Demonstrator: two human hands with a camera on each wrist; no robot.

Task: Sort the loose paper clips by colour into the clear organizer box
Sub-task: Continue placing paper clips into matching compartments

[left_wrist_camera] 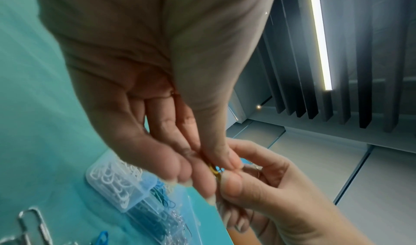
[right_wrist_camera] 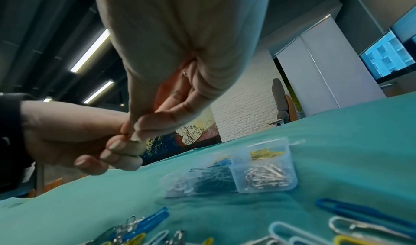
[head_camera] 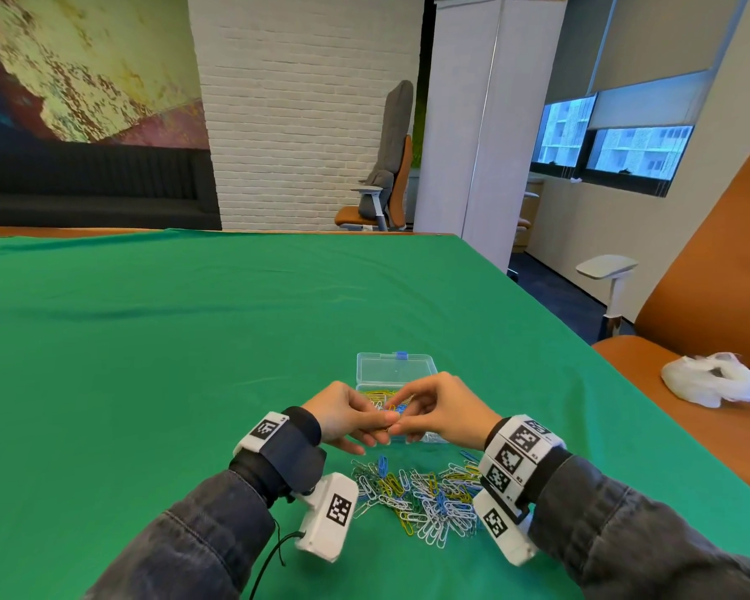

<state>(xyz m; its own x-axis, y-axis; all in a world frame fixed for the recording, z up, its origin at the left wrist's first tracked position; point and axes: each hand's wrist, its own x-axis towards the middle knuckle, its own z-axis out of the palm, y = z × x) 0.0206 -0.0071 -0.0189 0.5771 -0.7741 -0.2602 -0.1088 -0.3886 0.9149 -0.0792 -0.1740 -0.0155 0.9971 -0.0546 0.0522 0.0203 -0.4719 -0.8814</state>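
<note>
Both hands meet just above the clear organizer box (head_camera: 425, 365), whose lid stands open behind them. My left hand (head_camera: 382, 426) pinches a yellow paper clip (left_wrist_camera: 212, 170) between thumb and fingertips. A bit of blue shows beside the clip. My right hand (head_camera: 403, 426) pinches the same small bundle from the other side, thumb against forefinger (right_wrist_camera: 135, 133). The clip is mostly hidden by fingers in the head view. The box (right_wrist_camera: 265, 174) holds yellow, silver, blue and dark clips in separate compartments. The loose pile of mixed clips (head_camera: 421, 495) lies on the green cloth below my wrists.
The green tablecloth (head_camera: 191, 361) stretches wide to the left and far side. The table's right edge runs diagonally, with an orange chair (head_camera: 689, 339) and a white crumpled bag (head_camera: 711, 381) beyond it.
</note>
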